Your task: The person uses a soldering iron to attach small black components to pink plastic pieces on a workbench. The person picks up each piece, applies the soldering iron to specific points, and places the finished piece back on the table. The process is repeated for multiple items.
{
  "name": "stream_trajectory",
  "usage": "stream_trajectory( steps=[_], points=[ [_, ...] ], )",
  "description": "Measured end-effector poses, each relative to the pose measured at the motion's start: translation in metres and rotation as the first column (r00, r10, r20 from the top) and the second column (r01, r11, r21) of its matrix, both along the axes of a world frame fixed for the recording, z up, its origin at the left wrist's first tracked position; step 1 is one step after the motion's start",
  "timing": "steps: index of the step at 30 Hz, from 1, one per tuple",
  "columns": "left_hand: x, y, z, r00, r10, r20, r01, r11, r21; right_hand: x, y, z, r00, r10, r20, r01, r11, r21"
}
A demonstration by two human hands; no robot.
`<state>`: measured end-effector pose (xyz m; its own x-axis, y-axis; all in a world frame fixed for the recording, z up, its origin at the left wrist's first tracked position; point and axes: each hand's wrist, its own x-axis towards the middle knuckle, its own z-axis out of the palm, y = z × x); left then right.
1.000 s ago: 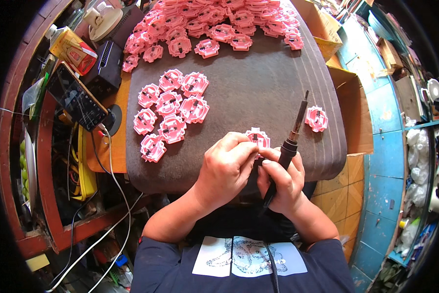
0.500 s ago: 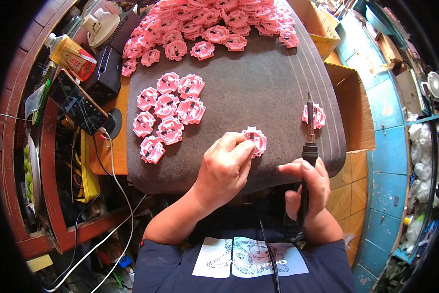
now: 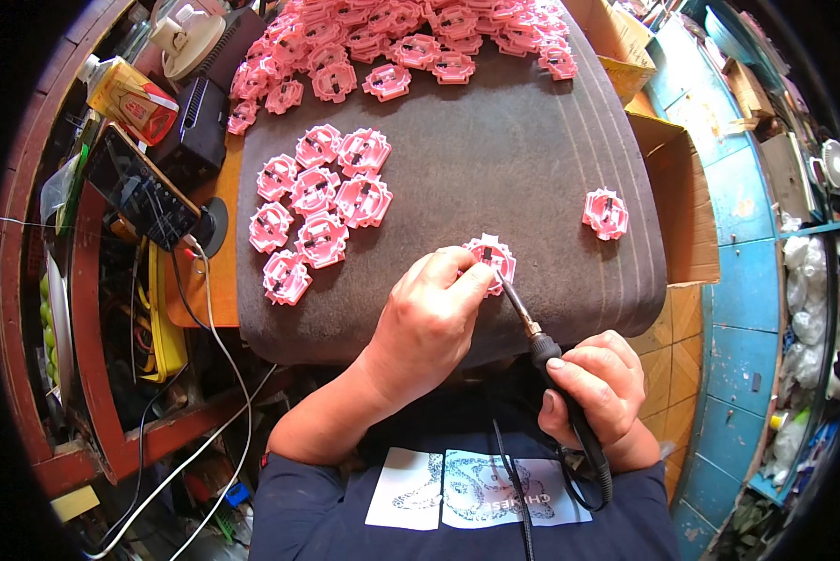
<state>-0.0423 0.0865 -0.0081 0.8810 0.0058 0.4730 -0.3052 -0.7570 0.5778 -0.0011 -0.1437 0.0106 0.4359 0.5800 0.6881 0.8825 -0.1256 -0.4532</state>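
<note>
Where pink parts [image 3: 319, 201] lie, dark mat [image 3: 513, 159] sags.

A cluttered electronics workshop: soldering iron [image 3: 558, 374], heaps of pink parts [image 3: 319, 201], trailing cables [image 3: 216, 355].

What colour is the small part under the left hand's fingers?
Pink, with a dark piece at its centre: the small part shows best in the head view.

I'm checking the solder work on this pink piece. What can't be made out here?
Head view:
- Iron tip contact on the pink piece: too small.
- Piece's near-left edge: hidden by left hand fingers.
- Iron's handle: mostly hidden in right hand.
- Far pile: cut off by the top edge.
</note>
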Motion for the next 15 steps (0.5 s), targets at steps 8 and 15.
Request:
stream_trajectory(
  steps=[8, 15],
  points=[
    [-0.0015, 0.0008, -0.0047, 1.0, -0.006, -0.003, 0.006, 1.0, 0.015, -0.0011, 0.0019, -0.0013, 1.0, 0.001, 0.009, -0.001, 1.0, -0.01],
    [-0.0003, 0.0001, -0.0042, 0.999, 0.008, 0.033, -0.008, 1.0, -0.001, -0.0015, 0.0021, -0.0008, 1.0, 0.004, 0.014, -0.004, 1.0, -0.014]
  ],
)
